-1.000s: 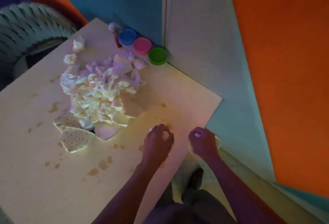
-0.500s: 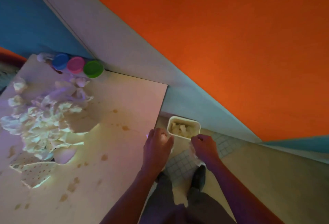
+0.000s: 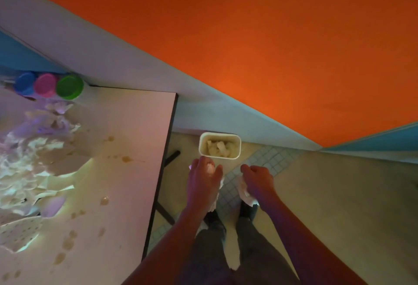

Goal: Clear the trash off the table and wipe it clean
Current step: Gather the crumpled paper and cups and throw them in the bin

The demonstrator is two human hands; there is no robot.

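My left hand grips a crumpled white paper just in front of a small white bin on the floor. My right hand holds another crumpled paper beside it, a little nearer to me. The bin has crumpled papers inside. On the table to the left lies a large heap of crumpled white paper with a dotted napkin at its near edge. Brown stains dot the tabletop.
Blue, pink and green lidded tubs stand in a row at the table's far corner by the wall. An orange and pale wall runs behind the bin. My legs and shoes stand on the tiled floor right of the table's edge.
My view has swung right, off the table toward the floor. Both hands have moved from the table's edge to just in front of the bin, still holding paper.
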